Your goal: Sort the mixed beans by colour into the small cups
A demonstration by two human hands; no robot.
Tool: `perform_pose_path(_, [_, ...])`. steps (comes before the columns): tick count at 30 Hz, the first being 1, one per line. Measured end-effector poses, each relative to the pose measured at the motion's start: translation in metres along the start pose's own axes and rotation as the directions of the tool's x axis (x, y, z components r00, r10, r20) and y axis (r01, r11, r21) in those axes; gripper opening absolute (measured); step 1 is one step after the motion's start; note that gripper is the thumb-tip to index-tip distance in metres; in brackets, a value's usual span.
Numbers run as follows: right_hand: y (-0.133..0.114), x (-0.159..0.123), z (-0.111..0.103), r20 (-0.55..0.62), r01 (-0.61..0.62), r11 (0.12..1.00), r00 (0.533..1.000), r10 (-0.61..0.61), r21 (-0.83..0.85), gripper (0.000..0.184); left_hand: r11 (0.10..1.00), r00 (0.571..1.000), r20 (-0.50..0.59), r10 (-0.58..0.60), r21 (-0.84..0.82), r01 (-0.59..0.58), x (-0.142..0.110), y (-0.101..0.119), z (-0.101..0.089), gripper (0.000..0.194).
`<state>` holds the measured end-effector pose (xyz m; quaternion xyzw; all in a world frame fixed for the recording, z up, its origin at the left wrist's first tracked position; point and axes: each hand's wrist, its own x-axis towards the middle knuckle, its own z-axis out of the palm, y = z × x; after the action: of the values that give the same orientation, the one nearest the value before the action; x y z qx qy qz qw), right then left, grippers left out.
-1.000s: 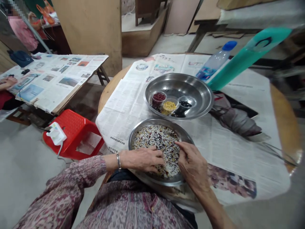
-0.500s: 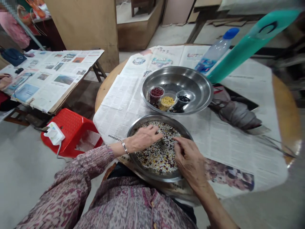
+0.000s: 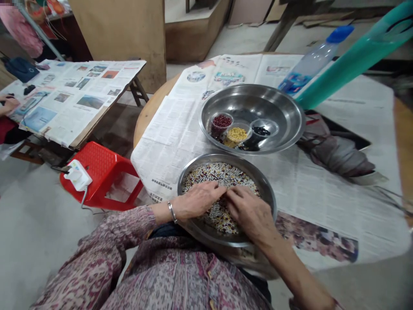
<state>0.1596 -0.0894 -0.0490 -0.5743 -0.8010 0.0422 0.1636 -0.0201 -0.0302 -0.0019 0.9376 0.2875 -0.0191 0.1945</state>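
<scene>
A steel basin point(image 3: 274, 202) close to my body holds mixed white grains point(image 3: 211, 172) with dark red, yellow and black beans among them. Over its middle, my left hand point(image 3: 198, 200) and my right hand point(image 3: 250, 211) meet at the fingertips, low against the grains. The fingers of both are bent and drawn together; whatever is between them is too small or hidden to name. Behind stands a larger steel basin point(image 3: 290, 116) with three clear cups inside: red beans point(image 3: 222, 120), yellow beans point(image 3: 237, 134) and black beans point(image 3: 260, 131).
Newspaper point(image 3: 161, 142) covers the round table. A plastic bottle point(image 3: 303, 64), a long green object point(image 3: 351, 60) and a grey bundled cloth or bag point(image 3: 338, 150) lie beyond the large basin. At left are a red stool point(image 3: 97, 163) with a power strip and another person's hand point(image 3: 8, 105).
My right hand has moved left and my left hand slightly, so their fingertips now meet over the grains. My left fingers, spread before, are drawn together. The view has shifted a little.
</scene>
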Motion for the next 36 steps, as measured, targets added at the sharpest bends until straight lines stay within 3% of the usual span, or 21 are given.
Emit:
perform_pose_path(4, [0.014, 0.006, -0.008, -0.099, -0.128, 0.989, 0.988, 0.12, -0.08, 0.023, 0.995, 0.986, -0.165, -0.022, 0.096, 0.038, 0.026, -0.008, -0.006, 0.03])
perform_pose_path(5, [0.014, 0.004, -0.009, -0.114, -0.158, 0.984, 0.982, 0.148, -0.081, 0.025, 0.991, 0.98, -0.188, -0.062, 0.102, 0.082, 0.028, -0.009, -0.008, 0.04])
perform_pose_path(7, [0.01, -0.001, -0.01, -0.124, -0.205, 0.977, 0.973, 0.196, -0.063, 0.028, 0.979, 0.971, -0.18, -0.16, 0.1, 0.18, 0.028, -0.012, -0.008, 0.062])
perform_pose_path(8, [0.008, -0.003, -0.008, -0.12, -0.219, 0.975, 0.97, 0.212, -0.043, 0.03, 0.973, 0.968, -0.157, -0.195, 0.097, 0.212, 0.027, -0.013, -0.006, 0.061])
perform_pose_path(12, [0.001, -0.001, 0.003, -0.09, -0.238, 0.968, 0.966, 0.244, 0.079, 0.031, 0.987, 0.983, -0.085, -0.162, -0.027, 0.16, 0.029, -0.014, 0.005, 0.02])
perform_pose_path(17, [0.004, 0.009, 0.009, -0.059, -0.267, 0.925, 0.954, 0.293, 0.27, 0.024, 0.954, 0.988, -0.09, -0.125, -0.283, 0.095, 0.037, -0.016, 0.014, 0.019])
perform_pose_path(20, [0.0, 0.0, 0.003, -0.049, -0.201, 0.912, 0.971, 0.233, 0.358, 0.021, 0.955, 0.994, -0.096, -0.045, -0.298, 0.015, 0.021, -0.012, 0.011, 0.018])
perform_pose_path(25, [-0.017, -0.028, -0.006, -0.059, -0.059, 0.948, 0.995, 0.081, 0.314, 0.021, 0.989, 0.994, 0.001, 0.114, -0.098, -0.113, -0.021, 0.005, 0.003, 0.02])
perform_pose_path(30, [-0.018, -0.034, -0.01, -0.117, -0.05, 0.981, 0.99, 0.073, 0.189, 0.021, 0.995, 0.992, -0.118, 0.052, -0.073, -0.061, -0.043, 0.004, 0.008, 0.023])
perform_pose_path(36, [-0.031, -0.007, -0.007, -0.059, -0.123, 0.991, 0.991, 0.12, -0.057, 0.035, 1.0, 0.972, -0.236, 0.0, 0.009, 0.002, -0.054, -0.013, 0.025, 0.024])
